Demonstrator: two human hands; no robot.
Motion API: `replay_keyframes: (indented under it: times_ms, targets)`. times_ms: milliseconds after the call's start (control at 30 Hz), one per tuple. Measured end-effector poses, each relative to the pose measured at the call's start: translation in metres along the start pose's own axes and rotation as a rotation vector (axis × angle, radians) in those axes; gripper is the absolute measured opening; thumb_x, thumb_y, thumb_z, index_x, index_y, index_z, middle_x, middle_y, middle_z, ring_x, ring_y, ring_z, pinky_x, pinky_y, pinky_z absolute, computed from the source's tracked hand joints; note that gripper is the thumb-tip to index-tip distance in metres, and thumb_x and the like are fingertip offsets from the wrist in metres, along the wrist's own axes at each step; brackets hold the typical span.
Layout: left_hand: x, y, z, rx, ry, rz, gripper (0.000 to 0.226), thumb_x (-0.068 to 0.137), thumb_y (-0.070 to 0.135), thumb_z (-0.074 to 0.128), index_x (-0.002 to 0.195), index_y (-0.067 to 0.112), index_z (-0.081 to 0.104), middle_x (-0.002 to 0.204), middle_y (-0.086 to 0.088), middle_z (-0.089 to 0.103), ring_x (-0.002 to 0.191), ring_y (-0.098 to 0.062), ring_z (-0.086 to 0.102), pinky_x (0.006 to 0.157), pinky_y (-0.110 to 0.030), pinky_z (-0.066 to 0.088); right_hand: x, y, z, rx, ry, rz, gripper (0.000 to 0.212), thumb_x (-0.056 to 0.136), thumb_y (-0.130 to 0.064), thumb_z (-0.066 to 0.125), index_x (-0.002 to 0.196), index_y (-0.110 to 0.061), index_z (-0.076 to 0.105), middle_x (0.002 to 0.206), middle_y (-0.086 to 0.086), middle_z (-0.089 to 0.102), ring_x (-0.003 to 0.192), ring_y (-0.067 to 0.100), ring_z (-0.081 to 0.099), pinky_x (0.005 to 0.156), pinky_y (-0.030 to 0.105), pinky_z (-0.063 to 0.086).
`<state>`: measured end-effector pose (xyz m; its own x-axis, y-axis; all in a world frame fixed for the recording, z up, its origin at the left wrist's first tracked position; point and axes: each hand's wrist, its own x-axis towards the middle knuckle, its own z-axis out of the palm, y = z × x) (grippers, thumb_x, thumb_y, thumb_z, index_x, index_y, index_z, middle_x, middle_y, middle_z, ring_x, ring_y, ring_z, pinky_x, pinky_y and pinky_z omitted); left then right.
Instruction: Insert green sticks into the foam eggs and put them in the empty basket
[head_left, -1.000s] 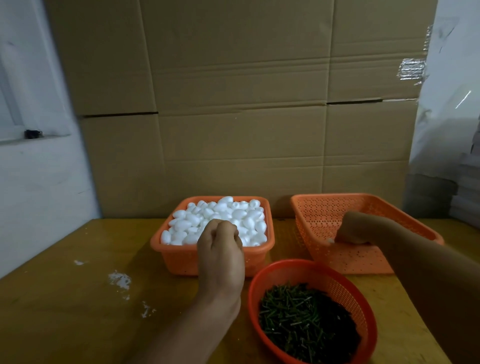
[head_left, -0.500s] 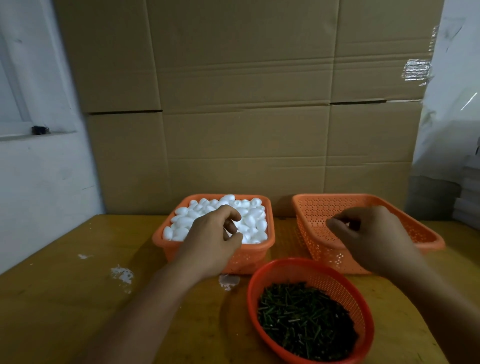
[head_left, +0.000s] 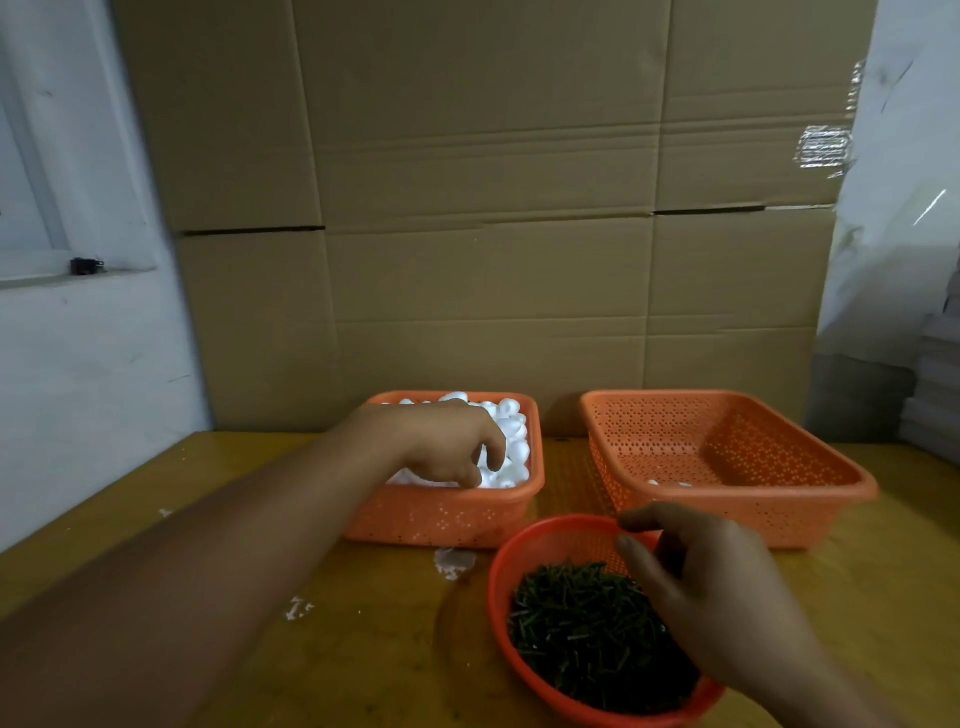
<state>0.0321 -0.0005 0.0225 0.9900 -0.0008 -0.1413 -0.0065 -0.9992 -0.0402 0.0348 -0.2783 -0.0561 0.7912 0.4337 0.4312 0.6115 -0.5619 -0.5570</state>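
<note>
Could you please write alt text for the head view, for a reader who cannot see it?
A person's left hand reaches into an orange basket of white foam eggs while the right hand hovers over a round red basket of green sticks. A nearly empty orange basket sits right, on a wooden table.

Perforated plastic baskets (head_left: 737, 499), matt foam eggs (head_left: 511, 447), worn wooden table (head_left: 363, 623).

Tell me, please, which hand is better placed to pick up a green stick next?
The right hand: it hovers over the round basket of green sticks, while the left hand reaches into the foam eggs.
</note>
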Motion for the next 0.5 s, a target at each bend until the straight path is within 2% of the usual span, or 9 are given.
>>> replay_keyframes:
  times_ms: [100,167,233,300,367,400,467,500]
  targets:
    - [0.003,0.0,0.0,0.016,-0.012,0.001,0.024,0.093,0.036,0.063,0.115,0.046,0.062,0.11,0.017,0.046,0.107,-0.01,0.038,0.106,-0.049,0.04,-0.003,-0.002,0.004,-0.047,-0.019,-0.006,0.016,0.089,-0.046,0.067,0.102,-0.039,0.071,0.061,-0.018,0.065,0.054,0.002,0.061,0.051,0.026,0.049]
    - [0.004,-0.001,0.001,0.0,-0.018,-0.007,0.023,0.093,0.037,0.064,0.113,0.048,0.061,0.127,0.011,0.051,0.114,-0.013,0.041,0.107,-0.05,0.039,-0.005,-0.004,0.007,-0.067,-0.037,-0.01,0.017,0.089,-0.048,0.066,0.104,-0.041,0.07,0.06,-0.019,0.064,0.056,0.0,0.061,0.051,0.022,0.048]
    - [0.004,-0.003,0.003,-0.019,-0.004,-0.002,0.024,0.092,0.037,0.064,0.112,0.049,0.06,0.14,0.006,0.053,0.108,-0.012,0.041,0.106,-0.049,0.04,-0.006,-0.006,0.008,-0.078,-0.048,-0.013,0.02,0.09,-0.05,0.064,0.107,-0.041,0.069,0.062,-0.017,0.064,0.057,0.0,0.062,0.051,0.019,0.047]
    - [0.005,-0.006,0.007,-0.025,0.026,-0.01,0.03,0.089,0.039,0.062,0.117,0.049,0.058,0.14,0.005,0.054,0.101,-0.009,0.038,0.103,-0.048,0.041,-0.006,-0.006,0.008,-0.088,-0.054,-0.009,0.021,0.09,-0.051,0.063,0.109,-0.041,0.069,0.063,-0.016,0.065,0.058,0.001,0.062,0.052,0.02,0.046]
    - [0.005,-0.008,0.01,-0.047,0.059,-0.024,0.039,0.086,0.04,0.06,0.125,0.044,0.058,0.13,0.008,0.059,0.101,-0.013,0.044,0.098,-0.046,0.042,-0.006,-0.007,0.006,-0.086,-0.056,-0.004,0.02,0.091,-0.051,0.063,0.108,-0.042,0.069,0.064,-0.015,0.065,0.058,0.001,0.062,0.053,0.022,0.05]
    - [0.003,-0.009,0.01,-0.07,0.082,-0.021,0.039,0.083,0.039,0.059,0.123,0.04,0.061,0.117,0.012,0.062,0.101,-0.015,0.049,0.092,-0.042,0.044,-0.006,-0.007,0.005,-0.084,-0.056,-0.003,0.02,0.09,-0.051,0.063,0.108,-0.042,0.069,0.064,-0.015,0.066,0.058,0.0,0.063,0.054,0.023,0.052]
    - [-0.002,-0.011,0.011,-0.109,0.186,-0.003,0.025,0.079,0.035,0.06,0.101,0.037,0.069,0.088,0.017,0.059,0.092,-0.014,0.056,0.075,-0.034,0.044,-0.006,-0.008,0.004,-0.095,-0.064,-0.003,0.019,0.09,-0.051,0.063,0.107,-0.043,0.068,0.065,-0.017,0.066,0.059,0.0,0.063,0.055,0.023,0.053]
    - [-0.006,-0.009,0.011,-0.13,0.264,-0.001,0.016,0.077,0.033,0.06,0.09,0.035,0.07,0.084,0.015,0.057,0.085,-0.012,0.058,0.07,-0.034,0.046,-0.007,-0.008,0.003,-0.106,-0.073,-0.006,0.019,0.09,-0.052,0.063,0.106,-0.043,0.068,0.066,-0.017,0.065,0.06,0.0,0.063,0.055,0.022,0.053]
